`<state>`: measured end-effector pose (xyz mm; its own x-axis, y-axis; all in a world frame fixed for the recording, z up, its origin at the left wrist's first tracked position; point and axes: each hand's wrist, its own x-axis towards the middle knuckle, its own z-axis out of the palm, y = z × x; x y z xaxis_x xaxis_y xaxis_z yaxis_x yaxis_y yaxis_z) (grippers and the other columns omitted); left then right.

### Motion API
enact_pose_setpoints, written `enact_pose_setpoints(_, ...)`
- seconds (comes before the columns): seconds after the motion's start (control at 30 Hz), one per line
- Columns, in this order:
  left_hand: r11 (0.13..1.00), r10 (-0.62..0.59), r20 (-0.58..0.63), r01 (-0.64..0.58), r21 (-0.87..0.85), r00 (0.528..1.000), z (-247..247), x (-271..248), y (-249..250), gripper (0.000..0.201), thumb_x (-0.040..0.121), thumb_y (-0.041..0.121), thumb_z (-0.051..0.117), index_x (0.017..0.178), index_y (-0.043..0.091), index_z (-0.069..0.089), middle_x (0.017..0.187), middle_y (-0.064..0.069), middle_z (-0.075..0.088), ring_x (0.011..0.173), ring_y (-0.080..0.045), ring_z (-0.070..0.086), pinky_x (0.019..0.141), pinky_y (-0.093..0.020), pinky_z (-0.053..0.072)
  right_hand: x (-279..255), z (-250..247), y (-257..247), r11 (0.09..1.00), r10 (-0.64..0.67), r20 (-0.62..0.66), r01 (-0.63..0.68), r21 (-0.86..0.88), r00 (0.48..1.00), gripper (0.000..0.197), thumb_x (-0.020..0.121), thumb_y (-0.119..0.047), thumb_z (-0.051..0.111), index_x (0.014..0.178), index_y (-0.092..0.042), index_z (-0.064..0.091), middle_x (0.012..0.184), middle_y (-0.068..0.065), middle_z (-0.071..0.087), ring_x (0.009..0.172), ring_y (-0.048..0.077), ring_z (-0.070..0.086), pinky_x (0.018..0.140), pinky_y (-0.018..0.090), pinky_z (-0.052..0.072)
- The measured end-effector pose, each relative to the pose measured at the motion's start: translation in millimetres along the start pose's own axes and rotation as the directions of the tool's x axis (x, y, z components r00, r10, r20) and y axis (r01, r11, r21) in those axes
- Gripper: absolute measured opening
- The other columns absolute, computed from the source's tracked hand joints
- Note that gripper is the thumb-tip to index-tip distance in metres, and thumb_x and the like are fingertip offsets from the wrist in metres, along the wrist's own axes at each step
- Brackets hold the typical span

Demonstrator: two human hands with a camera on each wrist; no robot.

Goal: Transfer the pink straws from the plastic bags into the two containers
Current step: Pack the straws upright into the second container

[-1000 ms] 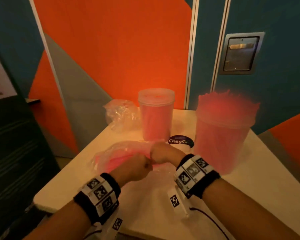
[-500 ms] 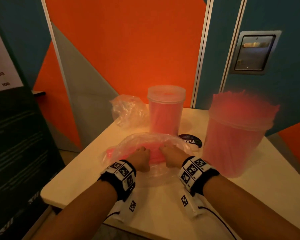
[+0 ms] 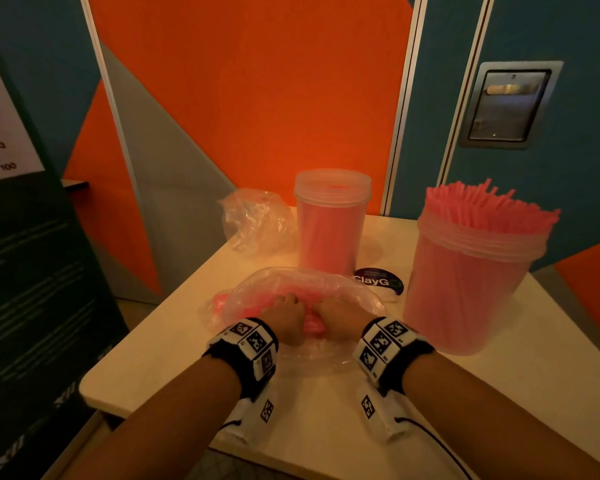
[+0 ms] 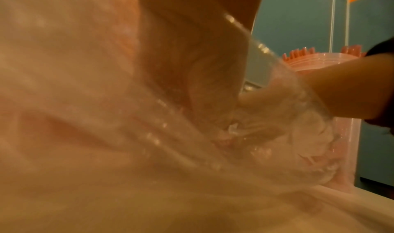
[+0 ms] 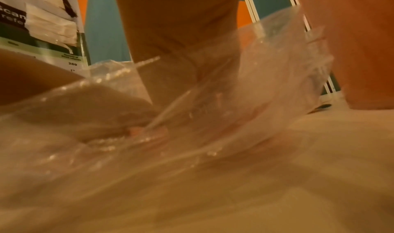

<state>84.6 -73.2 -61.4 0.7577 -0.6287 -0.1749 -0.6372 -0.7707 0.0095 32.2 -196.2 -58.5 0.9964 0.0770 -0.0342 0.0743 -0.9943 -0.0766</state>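
A clear plastic bag (image 3: pixel 309 284) holding pink straws (image 3: pixel 313 324) lies on the table's near middle. My left hand (image 3: pixel 286 318) and right hand (image 3: pixel 340 315) sit side by side at the bag's near end, fingers curled into the plastic, a small gap between them where straws show. Both wrist views are filled by blurred crinkled bag film (image 4: pixel 213 135) (image 5: pixel 255 85), so the fingertips are hidden. A tall lidded container (image 3: pixel 331 223) of straws stands behind the bag. A wider open container (image 3: pixel 471 282), packed with upright straws, stands to the right.
An empty crumpled plastic bag (image 3: pixel 253 220) lies at the table's back left corner. A round black sticker (image 3: pixel 378 280) is on the beige table (image 3: pixel 499 393) between the containers. Painted wall panels rise close behind; a dark sign stands to the left.
My fists were pressed together on the bag a second ago; they have since slid apart and forward, and the bag film has puffed up around them. The containers have not moved.
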Motion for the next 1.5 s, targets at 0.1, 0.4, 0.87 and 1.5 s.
enact_pose_setpoints(0.1, 0.998, 0.056, -0.065, -0.054, 0.032, 0.996, 0.0, 0.6, 1.9, 0.045, 0.086, 0.031, 0.057, 0.129, 0.018, 0.049, 0.13, -0.011, 0.041, 0.121, -0.031, 0.038, 0.105, -0.043, 0.034, -4.4, -2.9, -0.8, 0.998, -0.003, 0.021, 0.002, 0.065, 1.0, 0.028, 0.092, -0.029, 0.053, 0.116, -0.015, 0.058, 0.113, 0.004, 0.064, 0.105, 0.021, 0.059, 0.099, 0.032, 0.043)
enact_pose_setpoints(0.4, 0.982, 0.156, -0.087, -0.164, -0.095, 0.984, -1.6, -5.4, 1.7, 0.033, 0.091, 0.013, 0.052, 0.123, 0.013, 0.055, 0.12, -0.006, 0.061, 0.106, -0.022, 0.058, 0.094, -0.03, 0.047, -14.9, -40.2, 14.4, 0.903, 0.025, 0.115, -0.072, 0.424, 0.993, 0.038, 0.095, -0.035, 0.045, 0.124, -0.011, 0.056, 0.123, 0.008, 0.059, 0.112, 0.022, 0.055, 0.101, 0.029, 0.041)
enact_pose_setpoints(0.87, 0.721, 0.084, -0.594, -0.46, -0.518, 0.8, -25.2, -38.6, -32.7, 0.015, 0.084, 0.022, 0.052, 0.096, 0.032, 0.052, 0.089, 0.009, 0.059, 0.078, -0.003, 0.056, 0.073, -0.024, 0.047, -25.9, -66.8, 26.2, 0.368, 0.225, 0.159, -0.235, 0.9, 0.961, 0.035, 0.099, -0.02, 0.035, 0.124, -0.004, 0.054, 0.123, 0.014, 0.059, 0.1, 0.021, 0.057, 0.087, 0.036, 0.044)
enact_pose_setpoints(1.5, 0.984, -0.107, -0.334, 0.052, -0.171, 0.936, -90.6, -45.2, -9.7, 0.026, 0.08, 0.011, 0.062, 0.106, 0.011, 0.057, 0.102, -0.011, 0.063, 0.092, -0.028, 0.061, 0.067, -0.03, 0.045, 20.8, -3.2, -25.5, 0.977, -0.136, 0.062, 0.144, -0.155, 0.989, 0.049, 0.091, -0.019, 0.055, 0.135, -0.005, 0.039, 0.136, 0.016, 0.044, 0.125, 0.031, 0.044, 0.107, 0.038, 0.034)
